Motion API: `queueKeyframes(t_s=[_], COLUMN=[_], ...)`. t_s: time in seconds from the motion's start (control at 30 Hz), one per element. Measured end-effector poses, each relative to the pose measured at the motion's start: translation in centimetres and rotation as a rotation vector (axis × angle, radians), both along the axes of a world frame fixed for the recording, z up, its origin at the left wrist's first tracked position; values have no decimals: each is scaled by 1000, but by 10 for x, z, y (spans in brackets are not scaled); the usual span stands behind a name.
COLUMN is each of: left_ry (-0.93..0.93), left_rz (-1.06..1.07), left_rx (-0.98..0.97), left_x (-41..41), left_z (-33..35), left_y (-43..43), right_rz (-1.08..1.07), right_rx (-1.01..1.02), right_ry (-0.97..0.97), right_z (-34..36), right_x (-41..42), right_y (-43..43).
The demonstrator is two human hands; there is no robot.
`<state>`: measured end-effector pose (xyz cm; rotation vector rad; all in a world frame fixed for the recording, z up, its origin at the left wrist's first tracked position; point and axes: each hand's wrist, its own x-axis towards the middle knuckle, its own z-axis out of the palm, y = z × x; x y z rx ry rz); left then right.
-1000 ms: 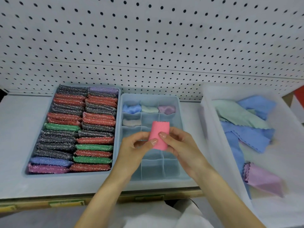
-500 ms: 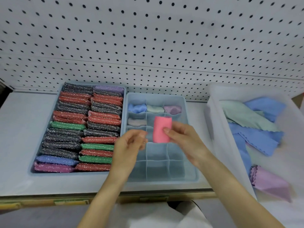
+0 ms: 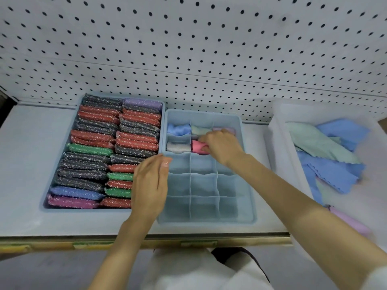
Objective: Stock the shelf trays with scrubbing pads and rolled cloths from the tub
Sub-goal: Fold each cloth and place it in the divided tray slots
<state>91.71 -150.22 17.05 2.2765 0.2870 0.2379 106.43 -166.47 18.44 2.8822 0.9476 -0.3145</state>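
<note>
My right hand (image 3: 222, 146) presses a pink rolled cloth (image 3: 198, 147) into the middle cell of the second row of the blue divided tray (image 3: 247, 181). Blue (image 3: 178, 129), pale green (image 3: 200, 129) and lilac rolled cloths fill the back row, and a grey one (image 3: 178, 147) lies left of the pink. My left hand (image 3: 149, 185) rests with loosely curled fingers on the divided tray's left wall, holding nothing. The left tray (image 3: 45, 203) is packed with glittery scrubbing pads (image 3: 94, 149) in two columns. The white tub (image 3: 278, 143) on the right holds loose blue, green and lilac cloths (image 3: 326, 155).
Both trays stand on a pale shelf (image 3: 27, 164) backed by a white pegboard (image 3: 188, 49). The shelf's front edge carries label strips (image 3: 92, 245). The three front rows of the divided tray hold nothing. My white clothing shows below the shelf.
My right hand carried the pink rolled cloth forward and down into the tray cell. My left hand let go of it and dropped to the tray's left wall.
</note>
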Motion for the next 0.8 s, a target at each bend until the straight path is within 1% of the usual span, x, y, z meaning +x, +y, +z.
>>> queueKeyframes(t_s=[0.03, 0.1, 0.2, 0.3, 0.37, 0.4, 0.53, 0.63, 0.7, 0.73, 0.8], left_ry=[5, 6, -5, -8, -4, 2, -9, -61, -74, -62, -20], left_rz=[3, -2, 0, 8, 5, 1, -42, -113, -174, -198, -246], left_rx=[11, 22, 22, 2, -9, -13, 5, 6, -113, -197, -295], left_x=[1, 1, 1, 2, 2, 3, 8, 15, 16, 14, 9], left_z=[-1, -2, -3, -1, 0, 1, 12, 33, 46, 52, 61], left_y=[0, 0, 0, -1, -1, -1, -6, -33, -64, -83, -125], right_rz=[18, -9, -156, -200, -218, -235, -317, -419, -523, -579, -697], right_rx=[-44, -54, 66, 145, 211, 275, 615, 889, 1039, 1090, 1169], right_ry=[24, 169, 457, 554, 572, 562, 466, 484, 457, 443, 407], right_z=[2, 4, 7, 8, 10, 11, 30, 56, 70, 76, 84], right_x=[2, 6, 16, 18, 11, 8, -1, -16, -27, -34, -49], right_y=[4, 8, 3, -5, -10, -14, -47, -96, -139, -161, -208])
